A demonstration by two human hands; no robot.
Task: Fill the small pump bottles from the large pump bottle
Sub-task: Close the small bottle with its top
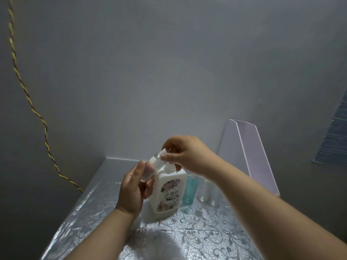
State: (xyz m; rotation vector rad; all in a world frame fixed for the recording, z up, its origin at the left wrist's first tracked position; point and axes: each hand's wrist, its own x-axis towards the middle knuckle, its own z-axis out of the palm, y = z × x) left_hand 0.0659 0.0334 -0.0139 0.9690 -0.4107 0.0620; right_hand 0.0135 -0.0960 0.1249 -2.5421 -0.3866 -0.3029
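Note:
My left hand (pixel 132 190) holds a small clear bottle (pixel 152 167), tilted with its open neck up and to the right. My right hand (pixel 183 152) pinches something at that neck, above the pump head of the large white bottle (pixel 168 192); what the fingers grip is hidden. The large bottle stands upright on the table and carries a flowered label. Its pump is covered by my right hand. A small bottle with blue-green liquid (pixel 190 190) stands just right of it, and clear small bottles (pixel 205 190) stand beyond that, partly behind my right forearm.
The table (pixel 206 231) has a shiny silver floral cover and sits against a grey wall. A translucent plastic stand (pixel 251 156) leans at the back right. A twisted yellow-red cord (pixel 28 94) hangs down the left wall.

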